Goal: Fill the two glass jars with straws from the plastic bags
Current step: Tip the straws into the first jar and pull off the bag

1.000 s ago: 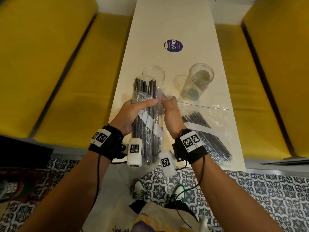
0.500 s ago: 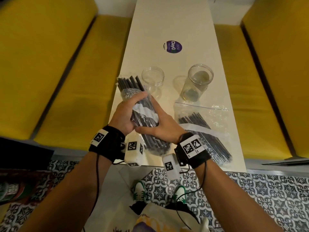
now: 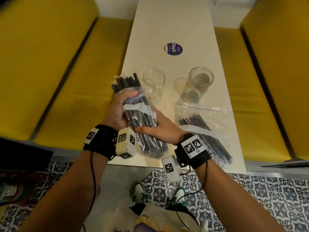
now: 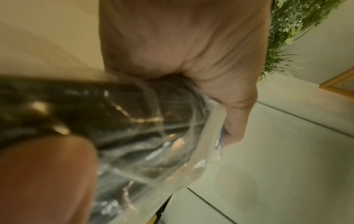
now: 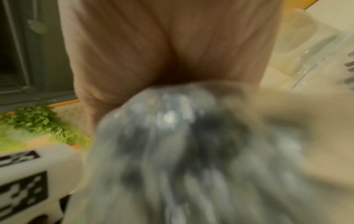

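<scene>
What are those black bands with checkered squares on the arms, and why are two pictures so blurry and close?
Those bands hold small cameras on a person's wrists. The big picture comes from a camera on the head, looking down. The two blurry ones come from the wrist cameras, close to the fingers. Both hands, the left hand and the right hand, hold one plastic bag of black straws. Straw tips poke out of the bag's top. On the white table stand two empty glass jars, and a second bag of straws lies flat.

Right hand (image 5: 168, 45): palm close up, wrapped over bag.
Bag of straws (image 5: 191, 151): blurred, dark straws inside.
Greenery (image 5: 42, 121): lower left.
</scene>
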Available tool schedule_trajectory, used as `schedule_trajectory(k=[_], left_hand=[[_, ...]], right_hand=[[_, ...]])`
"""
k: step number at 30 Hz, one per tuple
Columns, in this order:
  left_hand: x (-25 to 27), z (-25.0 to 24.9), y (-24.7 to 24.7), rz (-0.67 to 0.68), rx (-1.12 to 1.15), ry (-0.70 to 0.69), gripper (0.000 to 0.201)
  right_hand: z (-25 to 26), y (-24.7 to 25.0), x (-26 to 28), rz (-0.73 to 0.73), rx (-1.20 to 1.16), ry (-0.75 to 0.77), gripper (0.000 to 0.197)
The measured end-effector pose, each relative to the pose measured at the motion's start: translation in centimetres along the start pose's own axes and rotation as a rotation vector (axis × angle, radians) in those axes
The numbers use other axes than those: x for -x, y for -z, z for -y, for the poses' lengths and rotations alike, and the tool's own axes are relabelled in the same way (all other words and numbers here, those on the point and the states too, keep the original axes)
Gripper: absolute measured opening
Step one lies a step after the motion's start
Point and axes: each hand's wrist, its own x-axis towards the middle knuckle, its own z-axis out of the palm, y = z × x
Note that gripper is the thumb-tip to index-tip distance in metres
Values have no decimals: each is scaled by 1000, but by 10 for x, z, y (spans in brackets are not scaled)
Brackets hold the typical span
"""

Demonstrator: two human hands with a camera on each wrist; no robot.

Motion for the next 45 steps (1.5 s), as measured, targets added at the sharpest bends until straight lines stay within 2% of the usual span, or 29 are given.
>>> schedule_trajectory(k=[2, 4, 6, 9, 11, 13, 15, 18, 20, 23, 24, 25, 26, 28, 29, 31, 32, 33, 34, 35, 37, 38, 39, 40, 42, 43, 44, 45], left_hand=[[-3, -6, 3, -56, 35, -84, 19], [-9, -12, 12, -113, 91, -130, 22], [-17, -15, 19, -203, 144, -142, 30], [-27, -21, 20, -315, 157, -122, 18], [-33, -20, 24, -341, 174, -100, 18], [-36, -19, 24, -363, 167, -72, 19], [-40, -20, 24, -371, 171, -39, 20], [-44, -22, 26, -387, 157, 1, 22], [-50, -18, 35, -343, 183, 74, 40], [-47, -8, 30, -312, 227, 201, 68], [-44, -5, 25, -303, 216, 220, 83], [-42, -1, 20, -294, 145, 196, 98], [-45, 4, 22, -284, 166, 176, 98], [-41, 12, 14, -260, 232, 199, 65], [-46, 19, 14, -251, 203, 214, 64], [-51, 31, 7, -250, 192, 176, 83], [-59, 42, 8, -238, 217, 212, 91], [-67, 54, 15, -211, 210, 180, 95], [-71, 60, 9, -193, 158, 176, 91], [-71, 61, 3, -257, 45, 129, 85], [-59, 52, -21, -369, 15, 33, 58], [-57, 52, -28, -356, 143, 83, 42], [-63, 54, -33, -395, 407, 159, 38], [-62, 55, -38, -419, 473, 226, 40], [-57, 58, -53, -423, 474, 238, 45], [-65, 63, -50, -408, 550, 218, 53], [-73, 68, -49, -383, 472, 206, 71], [-78, 74, -48, -443, 366, 185, 88]], right_hand=[[4, 6, 7, -164, 46, -27, 106], [3, 11, 15, -291, 70, -3, 92], [4, 9, 21, -334, 30, 90, 84], [2, -4, 20, -500, 87, 259, 80], [0, -7, 15, -626, 121, 360, 62], [1, -7, 13, -681, 133, 418, 50], [5, -6, 16, -717, 116, 452, 49], [12, -13, 26, -747, -47, 472, 68], [16, -19, 29, -790, -142, 493, 80], [24, -19, 28, -906, -107, 557, 86], [28, -15, 26, -928, -96, 585, 86], [31, -9, 23, -936, -84, 613, 83], [34, -3, 20, -941, -64, 639, 81], [40, 11, 12, -939, -62, 692, 80], [45, 16, 7, -917, -121, 729, 81], [59, 20, 2, -872, -342, 756, 89], [63, 25, 0, -860, -404, 763, 92], [64, 30, -1, -856, -425, 762, 91], [61, 37, -1, -841, -400, 772, 84], [56, 45, -2, -808, -338, 786, 71], [45, 64, 0, -769, -208, 785, 34], [41, 73, 1, -775, -143, 778, 22], [37, 81, 1, -787, -97, 773, 17], [33, 87, 1, -793, -74, 768, 17], [30, 94, 1, -766, -94, 756, 24], [30, 96, 1, -745, -127, 747, 29], [32, 97, 1, -726, -176, 726, 32], [34, 99, -1, -732, -231, 689, 32]])
